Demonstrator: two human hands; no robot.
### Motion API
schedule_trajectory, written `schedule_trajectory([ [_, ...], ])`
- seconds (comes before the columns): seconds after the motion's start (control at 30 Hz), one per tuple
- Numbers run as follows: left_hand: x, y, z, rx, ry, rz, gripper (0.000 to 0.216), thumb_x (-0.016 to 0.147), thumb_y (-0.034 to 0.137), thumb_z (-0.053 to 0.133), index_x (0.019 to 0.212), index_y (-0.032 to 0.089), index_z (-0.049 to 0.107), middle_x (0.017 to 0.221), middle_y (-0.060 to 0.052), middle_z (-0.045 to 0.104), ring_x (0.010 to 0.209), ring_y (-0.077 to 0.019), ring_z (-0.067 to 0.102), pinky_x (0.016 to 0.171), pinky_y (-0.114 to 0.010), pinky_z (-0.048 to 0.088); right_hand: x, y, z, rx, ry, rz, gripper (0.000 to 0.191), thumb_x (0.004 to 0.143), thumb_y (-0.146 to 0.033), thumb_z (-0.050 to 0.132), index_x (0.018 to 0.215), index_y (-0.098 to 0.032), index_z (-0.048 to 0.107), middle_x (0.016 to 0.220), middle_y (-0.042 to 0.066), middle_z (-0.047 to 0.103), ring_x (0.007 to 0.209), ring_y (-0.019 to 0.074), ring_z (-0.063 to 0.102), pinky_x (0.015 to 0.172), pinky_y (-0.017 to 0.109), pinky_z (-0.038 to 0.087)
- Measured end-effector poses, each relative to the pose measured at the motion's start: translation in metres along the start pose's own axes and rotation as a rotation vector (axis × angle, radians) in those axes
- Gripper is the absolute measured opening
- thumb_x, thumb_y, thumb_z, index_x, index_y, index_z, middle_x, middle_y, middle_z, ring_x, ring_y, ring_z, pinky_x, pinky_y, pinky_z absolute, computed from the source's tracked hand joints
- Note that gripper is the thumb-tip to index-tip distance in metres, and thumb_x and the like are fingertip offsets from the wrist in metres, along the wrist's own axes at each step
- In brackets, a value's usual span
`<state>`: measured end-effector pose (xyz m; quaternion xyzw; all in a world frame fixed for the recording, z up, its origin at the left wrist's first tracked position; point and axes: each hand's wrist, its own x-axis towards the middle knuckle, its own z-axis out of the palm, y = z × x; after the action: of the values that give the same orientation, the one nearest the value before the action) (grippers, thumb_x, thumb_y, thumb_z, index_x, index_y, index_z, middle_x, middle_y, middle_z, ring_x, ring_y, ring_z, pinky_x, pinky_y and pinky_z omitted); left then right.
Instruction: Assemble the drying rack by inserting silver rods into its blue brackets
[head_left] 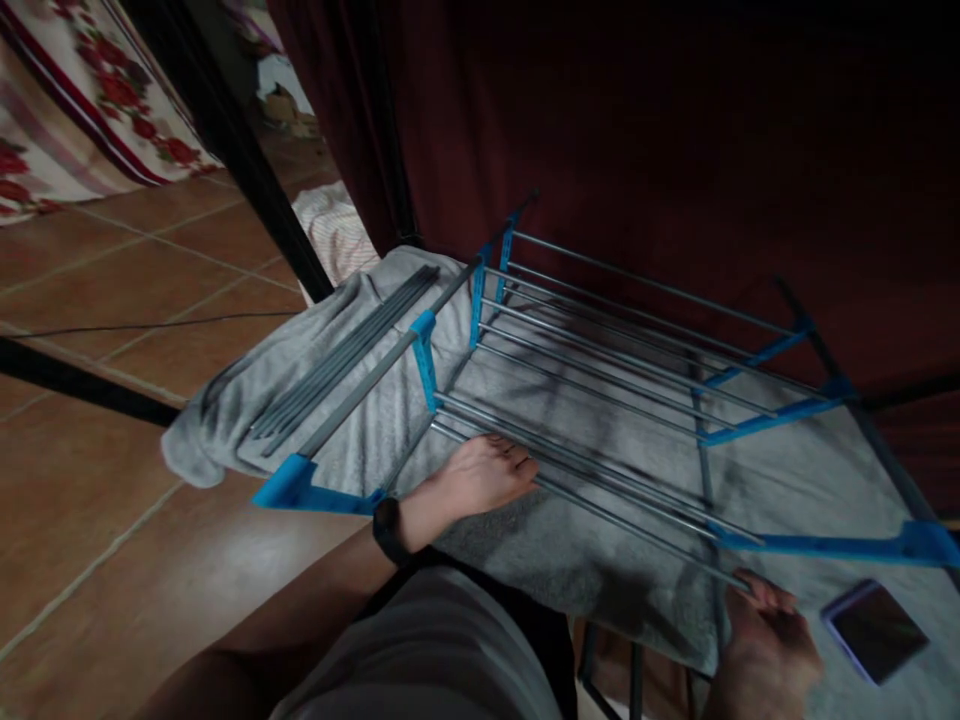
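A rack frame of grey tubes and blue plastic brackets (825,545) lies on a grey blanket, with several thin metal rods spanning it. My left hand (491,472), a dark watch on its wrist, is closed around the front metal rod (622,520) near its left part. At the right, my right hand (776,625) grips the same rod's end, which sits apart from the long blue bracket behind it. The rod's left end meets the blue bracket (425,360) by the side tube; whether it is seated there I cannot tell.
A bundle of loose grey rods (345,355) lies on the blanket (225,420) at the left. A phone-like dark device (877,632) rests beside my right hand. Black posts (247,170) and a dark red curtain (600,130) border the bed-like surface; tiled floor is left.
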<state>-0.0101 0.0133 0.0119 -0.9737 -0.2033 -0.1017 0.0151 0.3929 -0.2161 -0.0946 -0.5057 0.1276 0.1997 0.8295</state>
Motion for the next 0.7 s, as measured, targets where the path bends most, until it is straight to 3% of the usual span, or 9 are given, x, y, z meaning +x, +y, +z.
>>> schedule_trajectory([
  [0.17,0.003,-0.003,0.0,0.013,-0.045,0.009,0.021,0.1,0.035,0.052,0.092,0.019,0.064,0.083,-0.004,0.068,0.075,-0.0184,0.062,0.063,-0.034,0.043,-0.012,-0.002,0.011,-0.102,0.039,0.045,0.019,0.064,-0.023,0.057,0.057,-0.027,0.039,0.057,-0.003,0.037,0.045,0.0156,0.035,0.043,0.037,0.038],
  [0.37,0.006,-0.002,0.019,0.02,-0.054,0.051,0.012,0.097,0.016,0.051,0.096,0.018,0.063,0.091,-0.005,0.069,0.085,-0.0194,0.063,0.073,-0.034,0.044,-0.008,-0.003,0.006,-0.099,0.033,0.063,0.015,0.063,-0.028,0.059,0.058,-0.033,0.046,0.062,0.002,0.05,0.051,0.0204,0.046,0.046,0.044,0.044],
  [0.6,0.009,0.007,0.028,0.02,-0.035,0.082,0.016,0.097,0.015,0.052,0.11,0.021,0.059,0.099,-0.003,0.068,0.089,-0.0182,0.061,0.076,-0.033,0.043,0.004,0.01,0.003,-0.057,-0.187,0.125,0.008,0.07,-0.031,0.056,0.063,-0.032,0.052,0.06,0.001,0.049,0.053,0.0201,0.049,0.063,0.047,0.053],
  [0.7,0.009,0.003,0.028,0.001,-0.022,0.088,0.014,0.096,0.015,0.054,0.107,0.021,0.061,0.099,-0.002,0.068,0.089,-0.0186,0.062,0.076,-0.033,0.044,0.001,0.012,0.013,-0.059,-0.158,0.078,0.013,0.07,-0.031,0.057,0.059,-0.032,0.05,0.056,0.001,0.046,0.048,0.0203,0.048,0.059,0.05,0.051],
])
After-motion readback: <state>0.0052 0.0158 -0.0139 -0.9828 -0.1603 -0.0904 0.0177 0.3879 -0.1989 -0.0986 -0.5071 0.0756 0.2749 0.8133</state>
